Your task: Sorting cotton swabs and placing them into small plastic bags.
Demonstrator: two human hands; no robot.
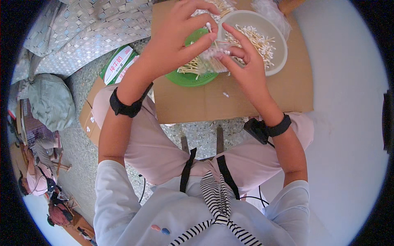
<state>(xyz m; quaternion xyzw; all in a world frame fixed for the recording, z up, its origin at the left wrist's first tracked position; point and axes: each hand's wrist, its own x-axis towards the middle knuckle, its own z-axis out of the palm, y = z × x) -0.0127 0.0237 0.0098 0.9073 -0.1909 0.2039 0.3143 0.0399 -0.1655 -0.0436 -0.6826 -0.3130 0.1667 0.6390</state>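
Note:
My left hand (177, 40) is closed in a pinch, with a cotton swab (209, 27) held by its thumb and a finger, white tip up. In my right hand (248, 69), a clear plastic packet of cotton swabs (212, 60) is gripped between thumb and fingers, its white tips facing up and right. The index finger of that hand points up beside it. Under the packet stands a green basket (196, 81) with loose swabs in it. A whitish bowl (282, 52) holding many loose cotton swabs (261, 46) is just right of it.
Cardboard (197, 107) covers the work surface, where a small white scrap (226, 94) lies. More swabs (223, 7) and a clear plastic bag (274, 13) are at the back. Green-and-white boxes (119, 65) and a grey sack (51, 100) stand left. Other people (39, 180) sit far left.

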